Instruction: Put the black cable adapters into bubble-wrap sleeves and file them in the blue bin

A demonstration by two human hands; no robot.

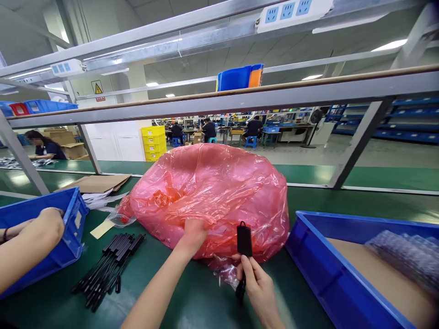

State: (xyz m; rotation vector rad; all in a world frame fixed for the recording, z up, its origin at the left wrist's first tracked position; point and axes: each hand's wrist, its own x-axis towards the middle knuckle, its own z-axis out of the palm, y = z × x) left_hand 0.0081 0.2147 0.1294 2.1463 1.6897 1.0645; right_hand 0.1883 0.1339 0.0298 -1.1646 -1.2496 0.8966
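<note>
A large pink translucent plastic bag (219, 183) stands puffed up on the bench in front of me. My left hand (196, 231) reaches into its opening; the fingers are hidden by the plastic. In my right hand (257, 281), fingers closed, is a flat black box with a cable (244, 240). A small loop sticks up from its top end, and its dark cable hangs bundled below the fingers. The box is upright, just in front of the bag's lower right side. Left of my left forearm lies a pile of similar black cabled boxes (120, 249).
At the left, another person's arm (34, 246) reaches into a blue bin (76, 219). A second blue bin (308, 260) at the right holds clear bubble bags (404, 256) and cardboard. Cardboard sheets (96, 183) and papers lie behind the pile. A shelf (192, 104) spans overhead.
</note>
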